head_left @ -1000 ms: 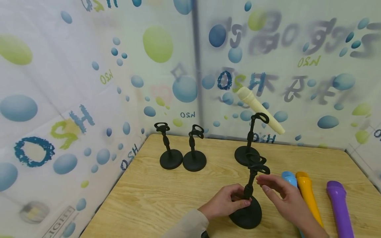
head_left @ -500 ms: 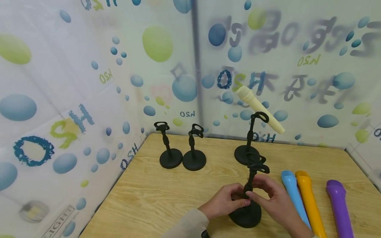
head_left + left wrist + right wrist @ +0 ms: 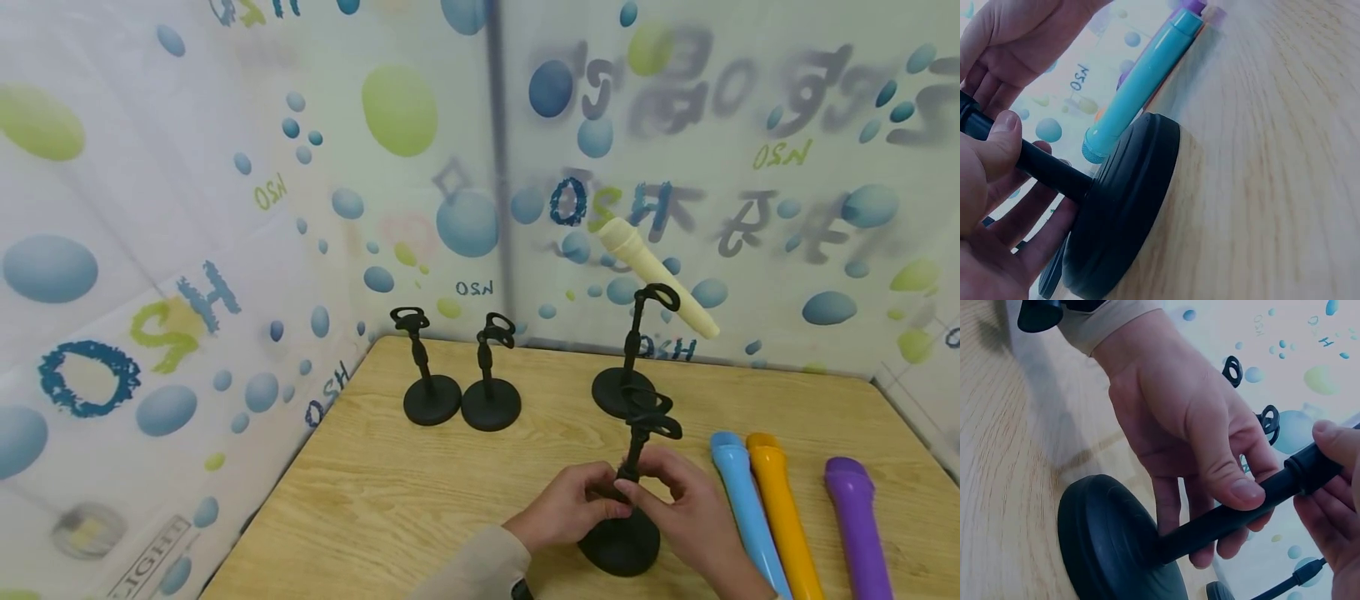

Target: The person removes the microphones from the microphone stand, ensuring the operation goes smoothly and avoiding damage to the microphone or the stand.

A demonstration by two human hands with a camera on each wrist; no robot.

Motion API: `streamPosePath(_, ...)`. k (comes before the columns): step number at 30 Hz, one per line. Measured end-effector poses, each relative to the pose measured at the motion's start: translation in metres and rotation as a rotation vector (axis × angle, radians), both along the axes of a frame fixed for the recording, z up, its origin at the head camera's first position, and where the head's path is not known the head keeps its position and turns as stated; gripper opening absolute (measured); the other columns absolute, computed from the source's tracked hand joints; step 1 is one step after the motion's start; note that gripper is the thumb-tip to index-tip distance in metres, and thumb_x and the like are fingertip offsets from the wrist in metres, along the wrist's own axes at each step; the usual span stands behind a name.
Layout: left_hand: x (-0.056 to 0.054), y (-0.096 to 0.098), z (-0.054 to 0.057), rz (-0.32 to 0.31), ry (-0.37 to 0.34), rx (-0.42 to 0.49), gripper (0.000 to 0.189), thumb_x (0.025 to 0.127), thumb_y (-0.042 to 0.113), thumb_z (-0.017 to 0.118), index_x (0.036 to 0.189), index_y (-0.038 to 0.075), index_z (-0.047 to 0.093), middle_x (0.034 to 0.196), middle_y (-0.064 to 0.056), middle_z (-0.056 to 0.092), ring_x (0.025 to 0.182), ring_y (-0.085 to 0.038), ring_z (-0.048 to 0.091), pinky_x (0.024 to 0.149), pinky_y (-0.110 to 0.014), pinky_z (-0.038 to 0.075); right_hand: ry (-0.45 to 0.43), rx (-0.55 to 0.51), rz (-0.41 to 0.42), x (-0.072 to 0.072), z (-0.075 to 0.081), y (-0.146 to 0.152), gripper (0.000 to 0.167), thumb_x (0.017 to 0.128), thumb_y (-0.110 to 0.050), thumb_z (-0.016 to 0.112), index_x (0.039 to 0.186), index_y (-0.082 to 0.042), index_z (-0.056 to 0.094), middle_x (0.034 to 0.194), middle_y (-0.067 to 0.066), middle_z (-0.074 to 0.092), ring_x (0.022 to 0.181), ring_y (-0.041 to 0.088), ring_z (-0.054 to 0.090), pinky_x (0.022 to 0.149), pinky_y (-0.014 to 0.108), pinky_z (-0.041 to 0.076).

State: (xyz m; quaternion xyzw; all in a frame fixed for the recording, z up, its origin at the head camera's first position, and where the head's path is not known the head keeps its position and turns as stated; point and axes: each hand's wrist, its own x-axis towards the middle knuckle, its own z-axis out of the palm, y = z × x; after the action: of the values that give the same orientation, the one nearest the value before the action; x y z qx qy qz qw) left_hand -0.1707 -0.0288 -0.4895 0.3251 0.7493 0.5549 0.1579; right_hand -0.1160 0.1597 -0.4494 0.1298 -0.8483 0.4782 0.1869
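A black microphone stand (image 3: pixel 619 546) with a round base stands upright near the front of the table. My left hand (image 3: pixel 564 510) grips its lower pole between thumb and fingers, as the left wrist view shows along the black pole (image 3: pixel 1054 174). Higher up, my right hand (image 3: pixel 686 517) pinches the thicker collar (image 3: pixel 1313 467) of the same stand. The looped clip (image 3: pixel 654 425) at the top holds no microphone. Behind it, another black stand (image 3: pixel 632 346) carries a cream microphone (image 3: pixel 660 277), tilted down to the right.
Two more black stands (image 3: pixel 431 400) (image 3: pixel 491 405) are side by side at the back left. Right of my hands lie a light blue microphone (image 3: pixel 750 508), an orange microphone (image 3: pixel 783 508) and a purple microphone (image 3: pixel 859 525). Patterned curtains surround the wooden table (image 3: pixel 360 500).
My right hand has moved left and down from beside the stand's upper part and now pinches its collar. The left hand keeps its grip on the pole.
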Motion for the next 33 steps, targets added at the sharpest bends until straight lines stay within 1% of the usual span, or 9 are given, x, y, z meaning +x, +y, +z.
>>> streamPosePath(6, 0.000, 0.001, 0.000, 0.002, 0.027, 0.005, 0.018, 0.101, 0.011, 0.074, 0.117, 0.003, 0.073, 0.117, -0.016, 0.081, 0.106, -0.001, 0.074, 0.096, -0.018, 0.056, 0.062, 0.025, -0.028, 0.002, -0.001, -0.002, 0.033, 0.086, 0.002, 0.087, 0.107, -0.022, 0.079, 0.102, -0.010, 0.076, 0.091, 0.002, 0.067, 0.085, 0.015, 0.057)
streamPosePath(11, 0.000, 0.003, 0.002, 0.013, 0.016, -0.001, 0.019, 0.101, 0.009, 0.075, 0.119, 0.004, 0.074, 0.116, -0.015, 0.081, 0.105, 0.001, 0.073, 0.097, -0.018, 0.055, 0.083, -0.011, 0.042, 0.002, -0.002, 0.002, 0.032, 0.090, 0.004, 0.083, 0.115, -0.016, 0.080, 0.109, -0.002, 0.078, 0.095, 0.003, 0.071, 0.087, 0.011, 0.057)
streamPosePath(14, -0.001, 0.003, 0.003, 0.023, 0.006, -0.017, 0.023, 0.100, 0.009, 0.076, 0.124, 0.006, 0.075, 0.115, -0.012, 0.082, 0.104, 0.002, 0.073, 0.098, -0.018, 0.054, 0.066, -0.017, 0.081, 0.002, -0.003, 0.004, 0.031, 0.094, 0.001, 0.080, 0.121, -0.014, 0.079, 0.115, 0.002, 0.079, 0.099, 0.005, 0.073, 0.088, 0.012, 0.058)
streamPosePath(19, -0.001, 0.003, 0.006, 0.009, 0.006, -0.023, 0.037, 0.101, 0.009, 0.074, 0.138, 0.010, 0.071, 0.116, -0.012, 0.081, 0.102, 0.008, 0.069, 0.099, -0.018, 0.053, 0.006, -0.040, 0.132, 0.003, -0.004, 0.006, 0.036, 0.101, -0.002, 0.073, 0.136, -0.009, 0.073, 0.129, 0.001, 0.078, 0.108, -0.002, 0.072, 0.092, 0.014, 0.058)
streamPosePath(23, -0.002, 0.003, 0.006, 0.017, 0.005, -0.031, 0.030, 0.102, 0.013, 0.074, 0.132, 0.010, 0.073, 0.114, -0.010, 0.081, 0.100, 0.006, 0.068, 0.099, -0.018, 0.053, -0.038, -0.100, 0.183, 0.003, -0.002, 0.006, 0.041, 0.105, -0.002, 0.069, 0.145, -0.009, 0.064, 0.133, 0.000, 0.077, 0.114, -0.003, 0.071, 0.097, 0.012, 0.055)
streamPosePath(25, -0.002, 0.003, 0.005, 0.023, -0.005, -0.028, 0.024, 0.102, 0.013, 0.075, 0.125, 0.008, 0.074, 0.113, -0.011, 0.081, 0.100, 0.006, 0.069, 0.098, -0.018, 0.053, -0.077, -0.115, 0.159, 0.004, -0.001, 0.005, 0.042, 0.105, -0.007, 0.071, 0.146, -0.012, 0.063, 0.133, 0.003, 0.077, 0.114, -0.002, 0.070, 0.099, 0.012, 0.053)
streamPosePath(28, -0.001, 0.002, 0.004, 0.024, -0.015, -0.023, 0.017, 0.101, 0.010, 0.075, 0.118, 0.004, 0.075, 0.113, -0.013, 0.081, 0.099, 0.008, 0.068, 0.096, -0.018, 0.054, -0.175, -0.112, 0.062, 0.005, 0.003, 0.001, 0.041, 0.103, -0.018, 0.076, 0.141, -0.014, 0.062, 0.133, 0.005, 0.075, 0.113, -0.003, 0.068, 0.101, 0.012, 0.052)
streamPosePath(31, -0.001, 0.002, 0.004, 0.018, -0.017, -0.024, 0.016, 0.102, 0.010, 0.074, 0.117, 0.004, 0.075, 0.114, -0.013, 0.081, 0.098, 0.009, 0.068, 0.095, -0.017, 0.055, -0.267, -0.085, -0.042, 0.004, 0.007, -0.003, 0.038, 0.101, -0.025, 0.079, 0.134, -0.013, 0.063, 0.126, 0.003, 0.073, 0.108, -0.001, 0.066, 0.100, 0.013, 0.051)
streamPosePath(33, -0.001, 0.001, 0.004, 0.016, -0.022, -0.026, 0.016, 0.103, 0.012, 0.073, 0.117, 0.005, 0.075, 0.113, -0.012, 0.081, 0.098, 0.009, 0.067, 0.095, -0.017, 0.055, -0.289, -0.071, -0.079, 0.003, 0.008, -0.005, 0.034, 0.100, -0.023, 0.080, 0.128, -0.012, 0.065, 0.120, 0.002, 0.071, 0.104, 0.002, 0.065, 0.098, 0.014, 0.052)
